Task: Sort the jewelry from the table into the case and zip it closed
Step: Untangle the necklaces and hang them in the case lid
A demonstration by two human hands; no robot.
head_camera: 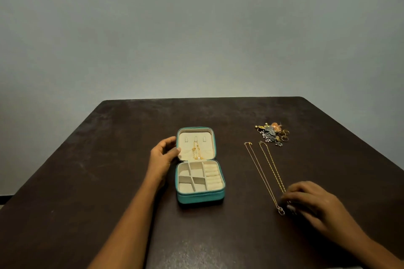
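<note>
A teal jewelry case (200, 197) lies open at the table's middle, cream lined, with empty compartments in its base. A gold chain (196, 152) hangs from a hook in the raised lid (213, 142). My left hand (162, 155) grips the lid's left edge. Two thin gold necklaces lie stretched out to the right: one (261, 176) with a small pendant at its near end, and a twisted one (272, 167). My right hand (310, 203) rests curled over their near ends, fingertips on the twisted necklace. A pile of rings and earrings (273, 134) sits farther back.
The dark brown table (109, 170) reaches back to a plain grey wall (196, 28). Its far edge runs just behind the jewelry pile, and its right edge slants down past my right hand.
</note>
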